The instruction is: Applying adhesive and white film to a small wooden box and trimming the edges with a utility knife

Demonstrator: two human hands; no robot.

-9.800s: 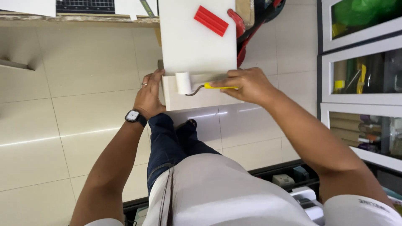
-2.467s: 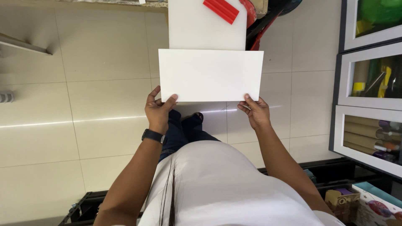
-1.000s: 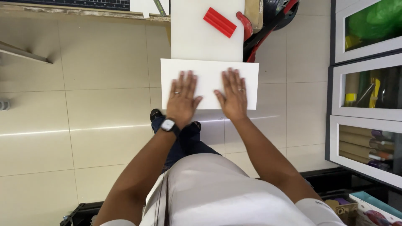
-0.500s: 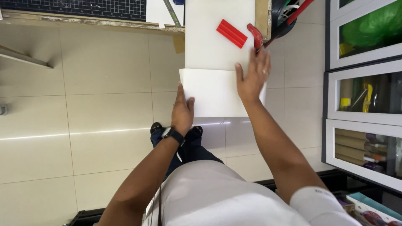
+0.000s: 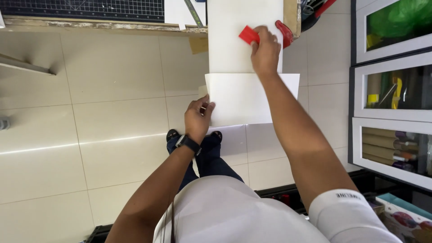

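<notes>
Head view, nearest first: a white shirt (image 5: 234,211) and dark trousers (image 5: 202,157) were seen at the bottom, above pale floor tiles (image 5: 103,135). The left hand (image 5: 198,118), a dark watch (image 5: 188,144) on its wrist, was closed on the near left corner of a white sheet (image 5: 247,99), thumb on top and fingers seemingly under the edge. The sheet lay flat across the near end of a narrow white board (image 5: 234,45), its sides overhanging a little. Farther out, the right hand (image 5: 265,49) was closed on a red scraper (image 5: 248,34) resting on the board, just beyond the sheet. A red-handled tool (image 5: 285,32) lay beside that hand, at the board's right edge. A dark gridded mat (image 5: 90,8) was visible at the far left, and white-framed cabinets (image 5: 391,76) holding rolls at the right.

The sheet was judged light, thin and fairly stiff, likely to crease if bent sharply and to slide on the smooth board; it is best held by a corner or edge, as the left hand did. The scraper looked rigid, light and best pinched by its upper edge.
</notes>
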